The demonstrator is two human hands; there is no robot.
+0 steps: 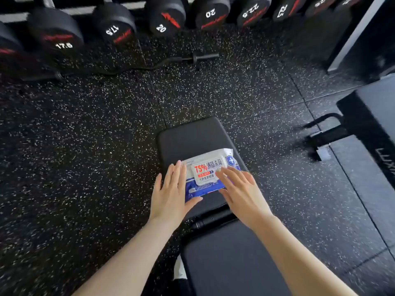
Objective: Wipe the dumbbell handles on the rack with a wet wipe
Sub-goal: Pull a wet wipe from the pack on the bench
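A white and blue pack of wet wipes (210,170) with red "75%" lettering lies on the far pad of a black bench (190,135). My left hand (172,192) lies flat with straight fingers on the pack's left end, thumb along its near edge. My right hand (240,190) reaches in from the right, fingers straight, fingertips touching the pack's lid flap. Black dumbbells (116,26) marked 17.5, 20 and 22.5 sit in a row on the rack along the top of the view. Their handles are hidden behind the round heads.
Speckled black rubber floor (85,135) spreads between the bench and the rack. A curl bar (188,58) lies on the floor below the dumbbells. Another black bench (372,116) with a metal frame stands at the right.
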